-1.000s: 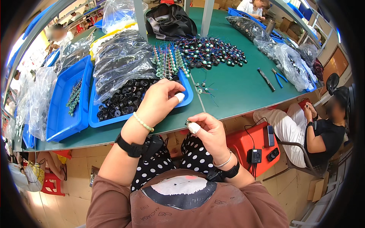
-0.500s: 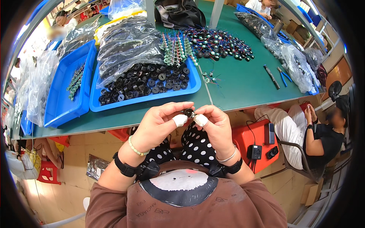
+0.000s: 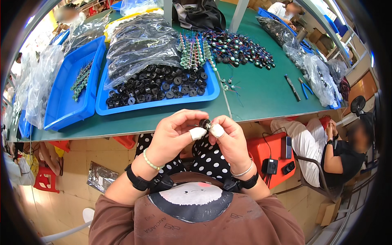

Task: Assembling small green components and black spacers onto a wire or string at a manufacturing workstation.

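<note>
My left hand (image 3: 173, 130) pinches a small round black plastic cap (image 3: 203, 122) between thumb and fingers, just off the table's near edge. Close against it, my right hand (image 3: 230, 138) has thumb and forefinger together on a tiny light-coloured piece (image 3: 208, 126) at the cap's open side; its exact kind is too small to tell. White wraps cover both thumbs. Beyond my hands, a blue tray (image 3: 163, 104) holds many black caps (image 3: 157, 87) beneath clear plastic bags (image 3: 143, 45). Strips of small green circuit boards (image 3: 192, 53) lie on its right corner.
Wired caps (image 3: 241, 49) are heaped behind, with loose wired boards (image 3: 229, 86) nearer. Pliers (image 3: 303, 86) and a dark rod-like tool (image 3: 292, 86) lie to the right. Another blue tray (image 3: 57, 121) holds board strips (image 3: 83, 81). A seated person (image 3: 347, 151) is beside a red stool (image 3: 261, 151).
The view has shifted slightly. Both hands stay together at the cap, which has tilted a little, and the light-coloured piece beside it shows more.
</note>
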